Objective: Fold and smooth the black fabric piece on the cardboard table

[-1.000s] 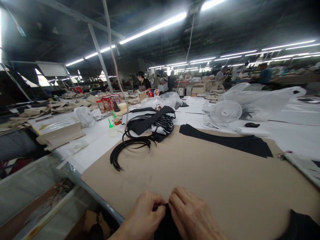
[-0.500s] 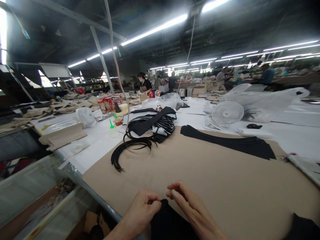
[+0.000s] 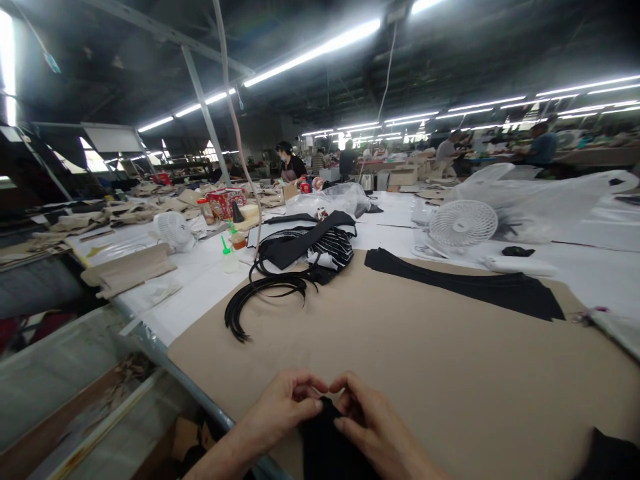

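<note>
Two Hands at the Top of a Black Fabric Piece

Worktable seen from the worker's head. The black fabric piece (image 3: 333,443) lies at the near edge of the view, low centre, its narrow top end between the two hands. The left hand (image 3: 287,407) pinches the left side of this end, thumb against the curled fingers in a narrow grip. The right hand (image 3: 367,413) sets its thumb on the fabric's right side, index finger arched well above that thumb; whether its remaining fingers grip the cloth from behind cannot be told. The two index fingertips nearly meet just beyond the fabric's end.

Beneath lies a brown sheet (image 3: 425,360), spread over the white tabletop (image 3: 195,283). On its far part rest a curved bundle of black strips (image 3: 240,303) and, to the right, a stack of black cut pieces (image 3: 460,287). Between these — slightly farther back — sits a heap of striped material (image 3: 340,247). A white fan (image 3: 463,223) stands beyond the stack, beside a translucent plastic bag (image 3: 550,203). A person in a dark top (image 3: 295,163) appears in the background.
</note>
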The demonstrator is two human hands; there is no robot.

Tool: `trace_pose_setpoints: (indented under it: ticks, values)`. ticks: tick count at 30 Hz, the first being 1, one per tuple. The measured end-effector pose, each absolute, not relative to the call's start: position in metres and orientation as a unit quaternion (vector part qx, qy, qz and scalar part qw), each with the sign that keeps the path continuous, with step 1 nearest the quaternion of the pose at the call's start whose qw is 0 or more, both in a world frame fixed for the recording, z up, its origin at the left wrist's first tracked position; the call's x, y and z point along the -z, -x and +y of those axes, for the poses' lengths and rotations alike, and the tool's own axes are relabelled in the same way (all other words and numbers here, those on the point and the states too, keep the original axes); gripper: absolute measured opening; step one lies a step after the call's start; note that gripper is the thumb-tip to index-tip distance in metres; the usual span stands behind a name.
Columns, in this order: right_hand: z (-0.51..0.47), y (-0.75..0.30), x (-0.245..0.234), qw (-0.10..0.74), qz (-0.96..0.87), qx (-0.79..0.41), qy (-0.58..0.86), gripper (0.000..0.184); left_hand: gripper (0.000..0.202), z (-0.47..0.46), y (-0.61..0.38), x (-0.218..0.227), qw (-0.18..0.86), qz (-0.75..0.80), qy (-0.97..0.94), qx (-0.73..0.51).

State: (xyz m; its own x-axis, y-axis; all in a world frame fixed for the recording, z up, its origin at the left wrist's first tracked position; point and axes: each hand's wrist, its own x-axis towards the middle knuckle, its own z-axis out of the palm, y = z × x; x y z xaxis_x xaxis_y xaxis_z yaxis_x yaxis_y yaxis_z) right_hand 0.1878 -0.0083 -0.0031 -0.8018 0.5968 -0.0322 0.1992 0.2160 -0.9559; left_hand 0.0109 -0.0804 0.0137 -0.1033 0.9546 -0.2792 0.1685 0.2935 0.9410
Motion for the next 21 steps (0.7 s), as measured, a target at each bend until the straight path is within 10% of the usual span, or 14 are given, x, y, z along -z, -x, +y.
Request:
trace_pose_setpoints:
  ticks: [10, 21]
  values:
    - [-0.007, -0.182, 0.018, 0.141, -0.818, -0.47, 0.3, 0.03, 0.026, -0.072, -0.001, 0.006, 0.481, 0.673, -0.439, -0.35]
    - [-0.013, -0.184, 0.019, 0.16, -0.915, -0.258, 0.267, 0.044, 0.022, -0.083, 0.014, 0.003, 0.226, 0.662, -0.617, -0.361]
